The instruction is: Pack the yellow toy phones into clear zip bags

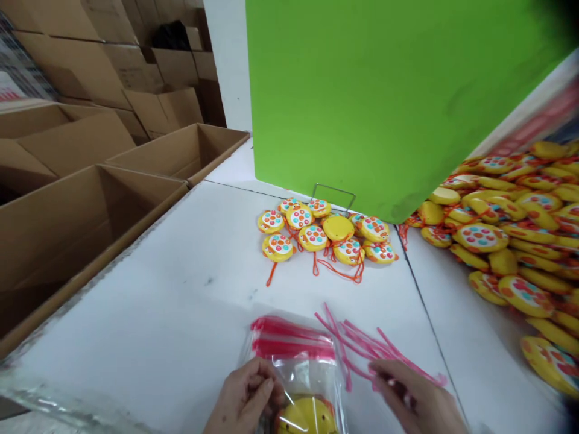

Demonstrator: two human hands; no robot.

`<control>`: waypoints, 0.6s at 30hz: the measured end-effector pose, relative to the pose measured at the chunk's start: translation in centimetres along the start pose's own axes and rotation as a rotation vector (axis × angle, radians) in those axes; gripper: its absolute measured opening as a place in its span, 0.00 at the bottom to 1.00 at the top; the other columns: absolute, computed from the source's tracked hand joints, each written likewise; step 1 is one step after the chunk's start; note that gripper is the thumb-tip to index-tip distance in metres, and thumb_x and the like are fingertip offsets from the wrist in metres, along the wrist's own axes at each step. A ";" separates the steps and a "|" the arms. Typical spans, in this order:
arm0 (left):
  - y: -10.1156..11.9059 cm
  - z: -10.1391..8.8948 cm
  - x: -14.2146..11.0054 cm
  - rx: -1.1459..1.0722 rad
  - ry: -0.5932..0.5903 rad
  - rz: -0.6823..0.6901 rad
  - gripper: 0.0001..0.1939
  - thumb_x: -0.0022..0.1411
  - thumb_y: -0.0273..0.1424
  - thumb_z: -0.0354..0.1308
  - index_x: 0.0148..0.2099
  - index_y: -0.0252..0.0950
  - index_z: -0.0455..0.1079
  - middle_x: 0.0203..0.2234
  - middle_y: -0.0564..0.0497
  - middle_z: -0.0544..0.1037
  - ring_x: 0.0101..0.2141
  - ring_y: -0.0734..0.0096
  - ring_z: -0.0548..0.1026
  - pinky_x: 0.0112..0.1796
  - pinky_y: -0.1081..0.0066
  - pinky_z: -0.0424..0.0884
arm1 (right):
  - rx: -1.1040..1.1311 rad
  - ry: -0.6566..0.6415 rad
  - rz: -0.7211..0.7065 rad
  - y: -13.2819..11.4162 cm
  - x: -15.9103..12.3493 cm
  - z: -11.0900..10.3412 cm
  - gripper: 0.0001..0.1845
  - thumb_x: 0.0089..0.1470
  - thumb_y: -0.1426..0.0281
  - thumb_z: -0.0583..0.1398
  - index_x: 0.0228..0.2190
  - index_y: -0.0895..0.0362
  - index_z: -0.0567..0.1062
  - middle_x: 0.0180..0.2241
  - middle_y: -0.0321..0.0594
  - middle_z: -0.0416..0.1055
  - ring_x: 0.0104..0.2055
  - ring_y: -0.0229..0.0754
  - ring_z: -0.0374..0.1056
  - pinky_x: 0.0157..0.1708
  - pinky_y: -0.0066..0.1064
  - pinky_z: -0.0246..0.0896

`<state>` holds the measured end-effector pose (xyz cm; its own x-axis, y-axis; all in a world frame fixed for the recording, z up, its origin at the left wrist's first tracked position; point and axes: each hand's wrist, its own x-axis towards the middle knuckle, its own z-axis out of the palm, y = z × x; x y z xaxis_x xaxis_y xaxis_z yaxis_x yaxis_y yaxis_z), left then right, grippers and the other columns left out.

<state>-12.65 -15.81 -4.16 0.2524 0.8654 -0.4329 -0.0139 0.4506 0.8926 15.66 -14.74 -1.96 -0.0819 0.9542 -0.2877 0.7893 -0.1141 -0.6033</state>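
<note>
Low in the middle, a clear plastic bag (304, 372) with a pink-red top edge lies on a stack of similar bags. A yellow toy (305, 416) with small dark dots shows inside or beneath the clear film. My left hand (251, 395) is closed at the bag's left edge, fingers curled on the film. To the right, my right hand (416, 395) has its fingertips pinched at the end of a pink plastic strip (359, 369). More loose pink strips (377, 346) lie just beyond that hand. The lower parts of both hands are cut off by the frame.
Several yellow dotted toys (313, 238) with orange cords lie beyond the bags, before a green board (362, 108) and a wire stand (335, 188). A large heap of these toys (520, 241) fills the right. Open cardboard boxes (149, 211) stand along the white table's (149, 313) left edge.
</note>
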 end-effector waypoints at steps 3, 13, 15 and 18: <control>0.2 0.3 -0.1 -0.006 0.016 -0.009 0.14 0.57 0.42 0.54 0.30 0.35 0.64 0.25 0.51 0.74 0.28 0.69 0.73 0.28 0.73 0.66 | 0.331 -0.232 -0.028 -3.9 1.7 2.4 0.10 0.48 0.64 0.60 0.31 0.56 0.74 0.25 0.35 0.73 0.27 0.39 0.68 0.28 0.26 0.61; -0.4 -0.3 -0.4 -0.049 0.059 -0.052 0.07 0.59 0.32 0.47 0.29 0.38 0.61 0.25 0.55 0.75 0.30 0.68 0.74 0.30 0.72 0.68 | 0.564 -0.257 -0.088 -2.5 1.9 4.0 0.06 0.46 0.73 0.54 0.21 0.58 0.69 0.20 0.31 0.64 0.24 0.35 0.60 0.26 0.26 0.54; -0.3 -0.1 -0.4 -0.015 0.105 -0.036 0.09 0.58 0.31 0.47 0.25 0.37 0.61 0.22 0.55 0.73 0.27 0.70 0.73 0.29 0.73 0.67 | 0.522 -0.254 -0.118 -2.6 1.5 4.0 0.08 0.47 0.74 0.53 0.21 0.57 0.70 0.21 0.33 0.66 0.25 0.37 0.62 0.27 0.27 0.56; 0.3 -0.9 -0.7 -0.022 0.115 -0.038 0.12 0.52 0.32 0.54 0.21 0.38 0.55 0.17 0.56 0.72 0.22 0.72 0.71 0.24 0.75 0.65 | 0.391 -0.259 -0.260 -3.1 1.7 3.3 0.12 0.51 0.75 0.50 0.20 0.56 0.69 0.25 0.36 0.68 0.29 0.38 0.66 0.30 0.28 0.60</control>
<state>-13.72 -16.05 -3.76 0.1409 0.8662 -0.4794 -0.0279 0.4875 0.8727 11.07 -13.65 -3.10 -0.4314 0.8707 -0.2364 0.4416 -0.0247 -0.8969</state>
